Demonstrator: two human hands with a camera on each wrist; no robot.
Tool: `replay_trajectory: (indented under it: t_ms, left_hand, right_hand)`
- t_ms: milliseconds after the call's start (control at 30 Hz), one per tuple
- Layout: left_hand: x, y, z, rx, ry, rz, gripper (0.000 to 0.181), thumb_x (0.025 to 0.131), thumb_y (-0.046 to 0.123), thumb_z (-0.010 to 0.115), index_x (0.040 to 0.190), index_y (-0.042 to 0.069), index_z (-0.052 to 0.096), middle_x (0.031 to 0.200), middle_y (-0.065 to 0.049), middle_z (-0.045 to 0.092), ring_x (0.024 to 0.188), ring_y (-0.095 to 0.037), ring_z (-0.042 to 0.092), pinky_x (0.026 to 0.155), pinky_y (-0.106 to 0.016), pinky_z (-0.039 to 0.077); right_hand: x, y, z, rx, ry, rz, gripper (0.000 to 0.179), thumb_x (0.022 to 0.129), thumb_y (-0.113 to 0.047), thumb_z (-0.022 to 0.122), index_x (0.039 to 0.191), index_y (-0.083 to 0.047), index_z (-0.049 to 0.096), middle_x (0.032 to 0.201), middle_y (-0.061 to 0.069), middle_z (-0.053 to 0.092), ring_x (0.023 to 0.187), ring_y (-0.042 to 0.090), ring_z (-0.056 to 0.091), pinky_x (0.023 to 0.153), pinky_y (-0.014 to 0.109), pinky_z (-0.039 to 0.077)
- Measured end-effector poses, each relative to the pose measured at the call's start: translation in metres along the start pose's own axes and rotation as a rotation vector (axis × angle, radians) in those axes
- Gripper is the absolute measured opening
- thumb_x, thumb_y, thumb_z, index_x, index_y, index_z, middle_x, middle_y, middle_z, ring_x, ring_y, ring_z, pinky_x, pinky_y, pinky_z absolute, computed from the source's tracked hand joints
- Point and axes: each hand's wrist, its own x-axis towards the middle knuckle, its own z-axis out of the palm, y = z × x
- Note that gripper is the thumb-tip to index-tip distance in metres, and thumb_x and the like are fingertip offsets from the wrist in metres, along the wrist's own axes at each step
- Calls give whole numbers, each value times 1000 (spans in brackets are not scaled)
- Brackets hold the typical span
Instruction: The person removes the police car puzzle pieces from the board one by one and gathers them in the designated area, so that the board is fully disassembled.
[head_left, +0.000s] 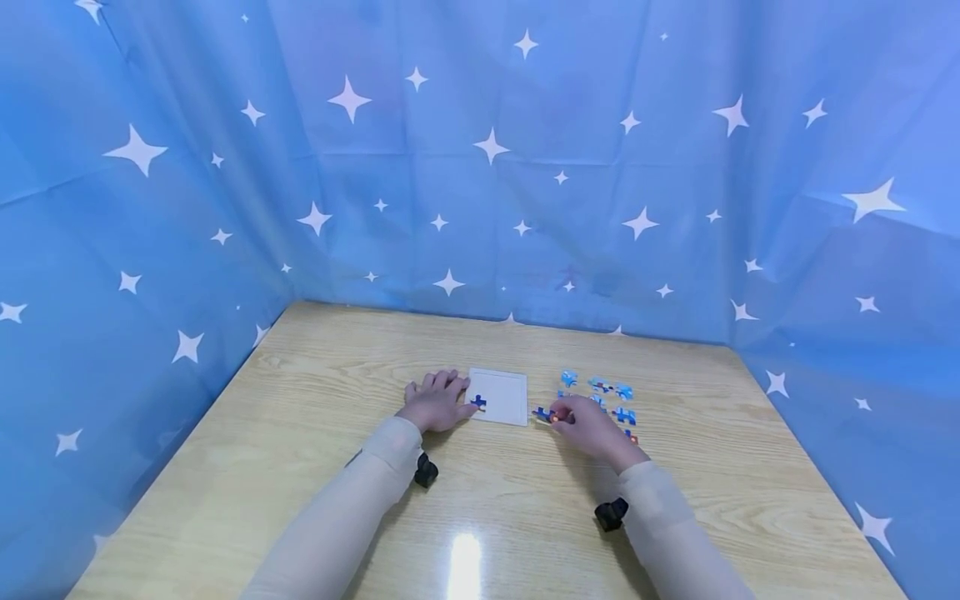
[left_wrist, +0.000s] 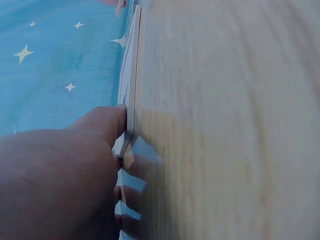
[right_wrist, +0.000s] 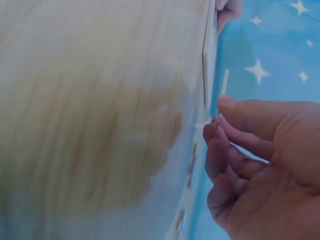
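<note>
A white square puzzle tray (head_left: 501,397) lies on the table with one dark blue jigsaw piece (head_left: 478,403) at its left side. My left hand (head_left: 438,402) rests at the tray's left edge, fingers spread. In the left wrist view its thumb (left_wrist: 107,122) touches the side of the tray. Just right of the tray, my right hand (head_left: 583,423) pinches a blue and orange jigsaw piece (head_left: 543,413) between thumb and fingers. Seen edge-on in the right wrist view, this piece (right_wrist: 224,82) is held above the table.
Several loose blue jigsaw pieces (head_left: 624,415) lie on the wooden table (head_left: 675,517) beyond and right of my right hand, some partly hidden by it. A blue curtain with white stars (head_left: 491,146) stands behind the table and along its sides.
</note>
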Motion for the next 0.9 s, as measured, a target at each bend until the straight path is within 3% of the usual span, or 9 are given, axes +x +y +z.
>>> replay_trajectory:
  t_ms: [200, 600, 900]
  left_hand:
    - [1, 0, 1, 8, -4, 2, 68, 101, 65, 41, 160, 34, 32, 169, 2, 16, 152, -31, 16, 113, -70, 10]
    - [-3, 0, -1, -20, -17, -2, 68, 101, 65, 43, 160, 35, 30, 169, 2, 16, 152, -31, 16, 114, -69, 11]
    - [-10, 4, -7, -18, -10, 2, 66, 103, 59, 44, 161, 29, 31, 168, -2, 17, 152, -33, 15, 114, -68, 11]
  right_hand:
    - [-12, 13, -7, -6, -8, 39, 18, 97, -4, 67, 114, -2, 70, 97, 4, 63, 87, 19, 57, 74, 39, 49]
    - [-24, 37, -17, -38, -6, 16, 18, 95, -3, 69, 113, 2, 70, 98, 5, 66, 90, 19, 61, 76, 39, 52]
    - [-31, 45, -25, -50, 9, 37, 23, 95, -2, 68, 117, 6, 69, 103, 10, 66, 96, 25, 63, 81, 44, 54]
